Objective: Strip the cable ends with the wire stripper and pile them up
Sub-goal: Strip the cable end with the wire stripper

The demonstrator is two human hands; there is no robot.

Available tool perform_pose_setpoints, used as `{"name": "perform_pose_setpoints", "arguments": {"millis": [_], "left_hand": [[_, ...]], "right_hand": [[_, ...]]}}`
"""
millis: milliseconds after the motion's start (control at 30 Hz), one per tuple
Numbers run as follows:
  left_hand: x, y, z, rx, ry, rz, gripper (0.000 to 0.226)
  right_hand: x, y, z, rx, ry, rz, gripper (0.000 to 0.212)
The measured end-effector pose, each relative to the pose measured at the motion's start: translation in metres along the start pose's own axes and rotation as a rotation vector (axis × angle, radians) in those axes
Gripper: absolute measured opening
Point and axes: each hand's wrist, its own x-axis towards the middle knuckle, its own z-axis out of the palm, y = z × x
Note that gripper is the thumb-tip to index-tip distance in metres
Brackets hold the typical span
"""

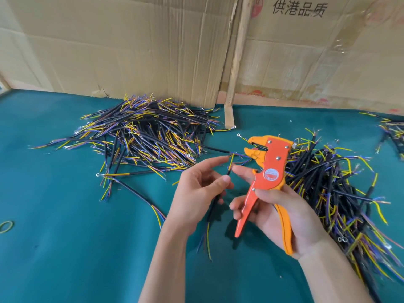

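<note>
So I've got the wire stripper [270,171] in my right hand [282,215], fingers wrapped around the orange and yellow handles, head pointing up and away from me with its jaws standing a bit apart and nothing clamped in them that I can see. Just left of the stripper, my left hand [196,191] is pinching one black cable [215,203] between thumb and fingers, index finger stretched out toward the yellow core sticking up at the cable's top end. My right index fingertip [237,169] touches that same cable end too, so both hands meet right beside the stripper's head. The rest of the cable hangs down below my left hand, with its loose colored cores trailing over the green table [65,248]. Further left of the stripper and toward the back is a big heap of cables [142,138], black jackets with yellow, blue and purple cores fanned out, some tipped with little ring terminals. Right behind and to the right of the stripper is a second heap [332,189], running down past my right wrist. A third smaller bunch [393,132] sits far right of the stripper at the edge of view. No bins or trays in view, everything just lies on the table. Behind it all, flattened cardboard [131,51] stands as a back wall, and a rubber band [6,226] lies far left of the stripper.
</note>
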Motion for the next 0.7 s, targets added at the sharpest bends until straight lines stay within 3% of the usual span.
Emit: {"name": "perform_pose_setpoints", "arguments": {"millis": [200,300,433,700], "left_hand": [[-0.0011,0.0018,-0.0010,0.004,-0.109,-0.001,0.054],[-0.0018,0.0028,-0.0006,-0.016,-0.172,-0.017,0.058],[-0.0013,0.0031,0.0003,-0.043,-0.172,-0.025,0.053],[-0.0020,0.0028,-0.0002,-0.074,-0.110,-0.034,0.038]], "right_hand": [[0.0002,0.0008,0.0011,0.016,-0.006,-0.001,0.077],[-0.0002,0.0008,0.0003,0.041,0.003,-0.006,0.069],[-0.0008,0.0001,0.0004,0.050,0.000,-0.028,0.054],[0.0004,-0.0026,-0.0019,0.001,0.009,-0.005,0.066]]}}
